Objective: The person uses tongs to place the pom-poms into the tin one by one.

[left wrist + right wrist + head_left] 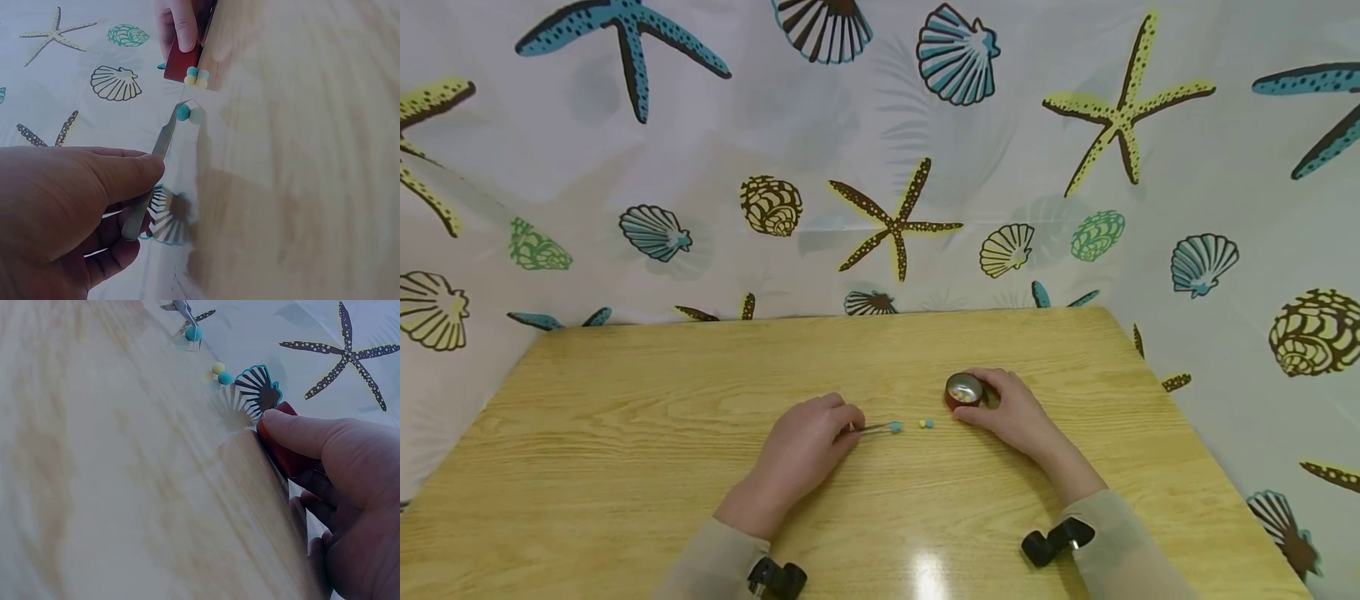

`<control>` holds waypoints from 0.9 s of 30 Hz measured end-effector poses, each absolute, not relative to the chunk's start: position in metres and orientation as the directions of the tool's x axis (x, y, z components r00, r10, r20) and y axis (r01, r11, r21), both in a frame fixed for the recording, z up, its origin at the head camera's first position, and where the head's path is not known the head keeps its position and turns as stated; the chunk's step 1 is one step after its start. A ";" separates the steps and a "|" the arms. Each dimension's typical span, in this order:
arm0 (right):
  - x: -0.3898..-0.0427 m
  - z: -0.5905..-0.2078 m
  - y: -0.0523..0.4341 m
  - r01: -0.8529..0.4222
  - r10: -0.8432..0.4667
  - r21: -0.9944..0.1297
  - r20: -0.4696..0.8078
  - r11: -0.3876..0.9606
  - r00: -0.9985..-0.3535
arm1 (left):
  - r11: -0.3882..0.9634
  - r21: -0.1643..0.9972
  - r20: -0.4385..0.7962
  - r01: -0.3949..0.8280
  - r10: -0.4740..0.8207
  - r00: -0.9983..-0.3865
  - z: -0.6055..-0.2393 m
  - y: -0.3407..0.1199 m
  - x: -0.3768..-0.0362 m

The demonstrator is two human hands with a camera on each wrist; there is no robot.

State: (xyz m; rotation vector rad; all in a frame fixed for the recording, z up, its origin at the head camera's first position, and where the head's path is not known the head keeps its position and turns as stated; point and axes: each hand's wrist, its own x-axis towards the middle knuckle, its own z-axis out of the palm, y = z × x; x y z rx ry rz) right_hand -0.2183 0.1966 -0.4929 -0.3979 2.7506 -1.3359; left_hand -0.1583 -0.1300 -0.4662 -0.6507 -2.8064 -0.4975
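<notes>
As tweezers (pixel 162 142) touch one bead (pixel 896 427), two neighbours (pixel 929 424)

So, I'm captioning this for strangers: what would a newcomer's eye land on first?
Probably the backdrop, its bold starfish and shells filling the space behind the wooden table. Then the tweezers in the left hand, a blue bead at their tips. To their right, the right hand holds a round red container, and a yellow bead and another blue bead lie in between.

Left hand (pixel 806 443) pinches; right hand (pixel 1017 417) grips (curled, seemingly, in shadow).
</notes>
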 end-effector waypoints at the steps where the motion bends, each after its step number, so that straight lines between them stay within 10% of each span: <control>1: -0.218 -0.493 0.197 -0.206 -0.256 -0.779 0.060 0.592 -0.965 | 0.845 0.275 0.280 0.458 0.385 -0.879 -0.466 -0.130 -0.158; 27: -0.219 -0.492 0.197 -0.210 -0.265 -0.789 0.062 0.578 -0.962 | 0.837 0.276 0.402 0.473 0.347 -0.848 -0.449 -0.110 -0.163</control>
